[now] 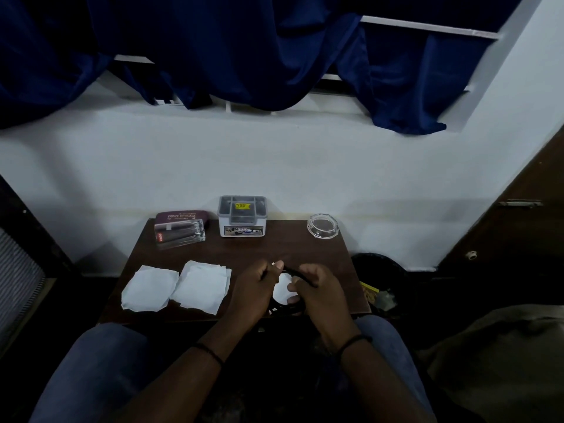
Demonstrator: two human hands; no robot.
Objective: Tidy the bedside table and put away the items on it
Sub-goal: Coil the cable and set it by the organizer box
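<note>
Both hands meet over the front right of the small brown bedside table (274, 248). My left hand (256, 290) and my right hand (319, 291) both grip a black cord (288, 308) that curls in a loop under them; a pale tip shows by my left thumb. A white sheet (282, 290) lies beneath, seen between the hands. Two white paper napkins (151, 288) (201, 285) lie flat at the front left. At the back stand a maroon glasses case (183, 215), a clear pen box (180, 236), a grey-and-white organiser box (242, 219) and a glass ashtray (323, 225).
A white wall rises right behind the table, with dark blue curtains (244, 56) hanging above. A dark waste bin (380, 270) holding some rubbish sits at the table's right side. A brown door (518, 215) is further right. My knees are under the front edge.
</note>
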